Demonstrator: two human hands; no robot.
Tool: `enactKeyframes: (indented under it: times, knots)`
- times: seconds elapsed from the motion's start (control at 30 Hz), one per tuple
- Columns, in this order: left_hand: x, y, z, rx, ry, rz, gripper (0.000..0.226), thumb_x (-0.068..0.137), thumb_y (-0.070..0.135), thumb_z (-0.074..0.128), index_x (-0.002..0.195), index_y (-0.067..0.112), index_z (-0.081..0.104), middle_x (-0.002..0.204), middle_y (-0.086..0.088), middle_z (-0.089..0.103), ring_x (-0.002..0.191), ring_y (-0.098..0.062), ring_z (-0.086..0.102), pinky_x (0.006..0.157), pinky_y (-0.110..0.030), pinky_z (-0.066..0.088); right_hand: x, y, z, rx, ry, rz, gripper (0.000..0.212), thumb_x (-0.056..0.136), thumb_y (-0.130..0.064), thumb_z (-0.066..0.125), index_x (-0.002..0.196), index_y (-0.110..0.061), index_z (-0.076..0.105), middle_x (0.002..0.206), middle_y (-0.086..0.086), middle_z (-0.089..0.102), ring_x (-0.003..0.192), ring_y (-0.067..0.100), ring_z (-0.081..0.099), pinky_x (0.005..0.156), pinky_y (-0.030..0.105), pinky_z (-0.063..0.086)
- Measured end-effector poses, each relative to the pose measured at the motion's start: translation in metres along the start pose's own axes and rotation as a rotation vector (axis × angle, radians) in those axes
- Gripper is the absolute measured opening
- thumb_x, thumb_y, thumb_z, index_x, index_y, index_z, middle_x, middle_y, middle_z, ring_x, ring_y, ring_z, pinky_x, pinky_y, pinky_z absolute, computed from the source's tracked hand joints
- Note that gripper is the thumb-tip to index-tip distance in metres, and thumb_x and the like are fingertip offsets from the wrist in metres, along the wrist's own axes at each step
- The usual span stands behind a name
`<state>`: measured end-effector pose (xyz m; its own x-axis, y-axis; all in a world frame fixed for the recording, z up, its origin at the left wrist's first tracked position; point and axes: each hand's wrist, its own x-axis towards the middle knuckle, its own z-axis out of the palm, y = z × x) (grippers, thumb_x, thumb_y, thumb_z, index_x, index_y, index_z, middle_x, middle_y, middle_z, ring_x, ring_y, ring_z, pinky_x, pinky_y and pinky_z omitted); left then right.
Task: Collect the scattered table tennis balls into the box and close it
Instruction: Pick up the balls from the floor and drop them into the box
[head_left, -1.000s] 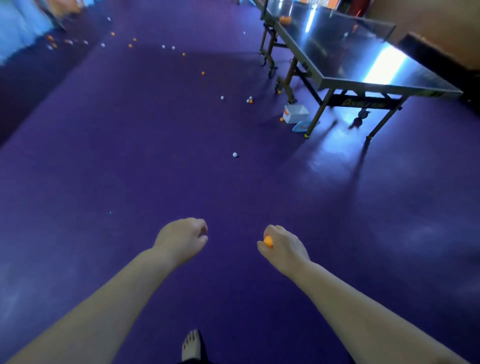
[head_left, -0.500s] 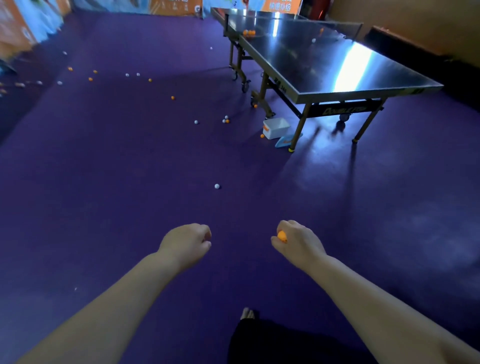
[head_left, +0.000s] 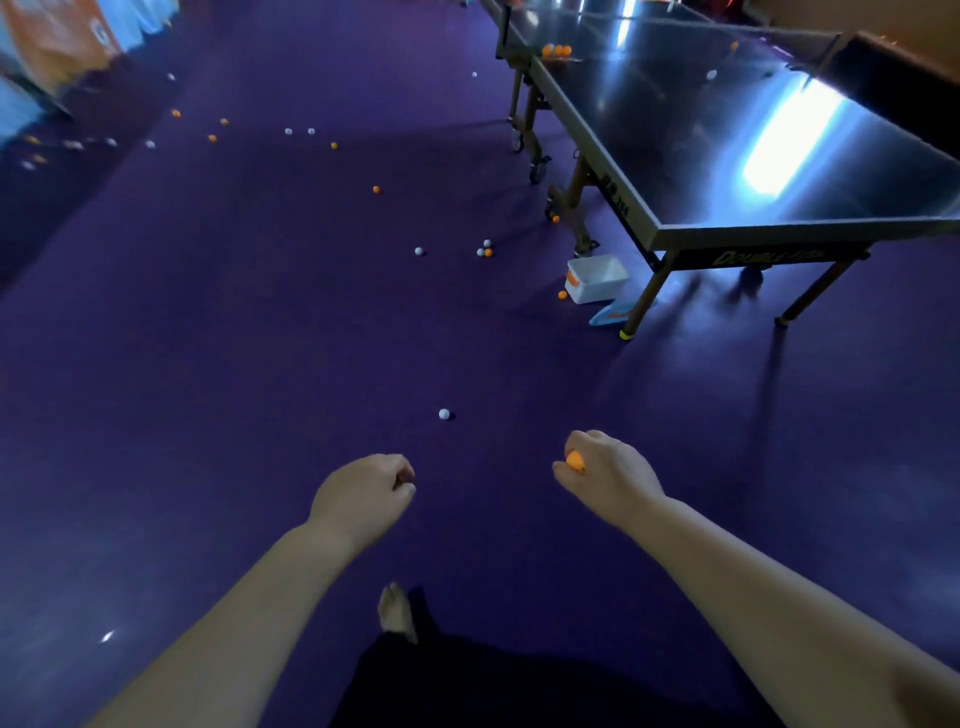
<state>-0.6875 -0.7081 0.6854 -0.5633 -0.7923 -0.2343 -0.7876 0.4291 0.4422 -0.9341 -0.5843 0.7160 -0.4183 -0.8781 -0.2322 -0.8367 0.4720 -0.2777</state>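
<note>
My right hand (head_left: 608, 478) grips an orange ball (head_left: 575, 460) that peeks out between thumb and fingers. My left hand (head_left: 363, 493) is curled into a loose fist; whether it holds anything is hidden. A white ball (head_left: 444, 414) lies on the purple floor just ahead of both hands. The white box (head_left: 597, 278) stands open on the floor by the table leg, with its blue lid (head_left: 610, 314) lying beside it and an orange ball (head_left: 562, 294) to its left. Several white and orange balls are scattered farther off, among them a small cluster (head_left: 484, 250).
A dark table tennis table (head_left: 727, 156) fills the upper right, with orange balls (head_left: 556, 50) near its net. Its wheeled legs (head_left: 537, 169) stand along my right. Banners (head_left: 62, 47) line the far left wall. My bare foot (head_left: 397, 613) is below.
I have walked forward: the white ball, the box and the table are nearer. Both hands keep the same pose, the right still holding the orange ball.
</note>
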Motion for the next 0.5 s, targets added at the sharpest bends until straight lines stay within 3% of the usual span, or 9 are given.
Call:
enactKeyframes:
  times: [0.5]
  knots:
    - [0.327, -0.006, -0.07, 0.004, -0.078, 0.014, 0.021, 0.09, 0.028, 0.048, 0.105, 0.022, 0.062, 0.1, 0.008, 0.064, 0.086, -0.012, 0.059, 0.072, -0.029, 0.048, 0.296, 0.003, -0.053, -0.014, -0.019, 0.097, 0.02, 0.091, -0.045, 0.049, 0.088, -0.026, 0.054, 0.089, -0.009, 0.056, 0.071, 0.011, 0.055, 0.06, 0.027, 0.043]
